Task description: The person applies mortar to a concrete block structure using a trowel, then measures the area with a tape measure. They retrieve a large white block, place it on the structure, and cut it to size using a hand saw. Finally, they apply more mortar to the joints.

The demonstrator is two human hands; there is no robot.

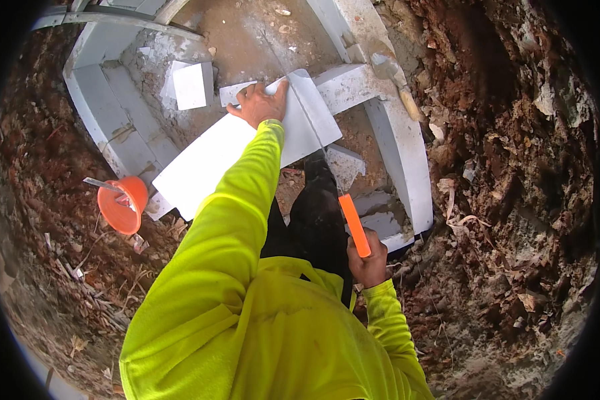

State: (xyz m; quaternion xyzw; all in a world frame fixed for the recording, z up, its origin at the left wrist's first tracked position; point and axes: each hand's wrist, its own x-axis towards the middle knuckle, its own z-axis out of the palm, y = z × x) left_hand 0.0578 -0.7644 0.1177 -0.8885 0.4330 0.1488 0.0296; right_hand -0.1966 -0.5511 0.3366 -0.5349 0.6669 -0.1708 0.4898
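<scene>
A long white block (210, 160), which looks like lightweight concrete, lies slantwise in front of me. My left hand (260, 105) rests on its upper part with fingers spread, pressing on the surface. Closed around the orange handle of a handsaw (355, 225) is my right hand (370, 260), low and to the right of the block. The saw's thin blade runs up across the block's right end, along a line dividing a shorter end piece (315, 110) from the rest. Whether the cut goes all the way through, I cannot tell. My dark-trousered leg is beneath the block.
Low walls of pale blocks (400, 160) curve around me. A trowel (407, 100) with a wooden handle lies on the right wall. White offcuts (190, 87) sit beyond the block. An orange bucket (123, 203) with a flat tool in it stands left. Rough reddish soil (500, 200) lies outside.
</scene>
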